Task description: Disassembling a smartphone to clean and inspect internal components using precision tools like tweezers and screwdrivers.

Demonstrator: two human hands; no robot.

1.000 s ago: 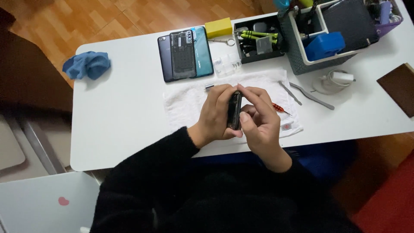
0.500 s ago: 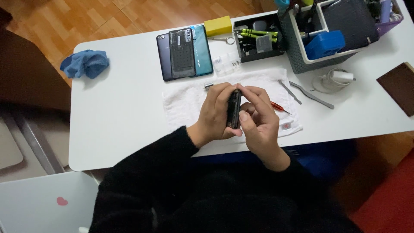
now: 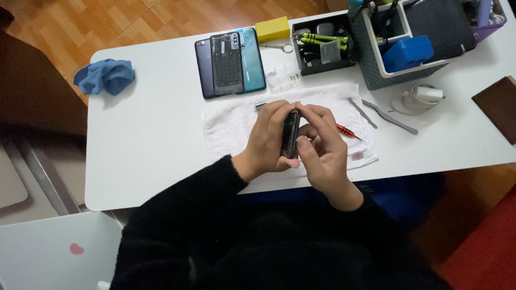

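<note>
From the head camera, looking down, both hands are closed around one thin black phone (image 3: pixel 291 133) held on its edge above a white towel (image 3: pixel 228 122) on the white worktop (image 3: pixel 145 134). The left hand (image 3: pixel 267 140) wraps round the phone from the left side, with its fingers curled over the top end. The right hand (image 3: pixel 322 150) presses on it from the right, with the thumb against the phone's lower edge and the fingers bent over the top. Neither hand is spread open; both grip the phone tight between them. Compared with a moment ago, the hands and the phone are in almost the same spot and the same grip. The phone's long side runs away from the person, from near the body up toward the far edge of the worktop, tipped a little to the right at the top. A small red screwdriver (image 3: pixel 348 131) lies on the towel just to the right of the hands. Farther back lie flat phone parts (image 3: pixel 230 62) in dark and teal colours, and a blue cloth (image 3: pixel 105 76) sits at the left end.
</note>
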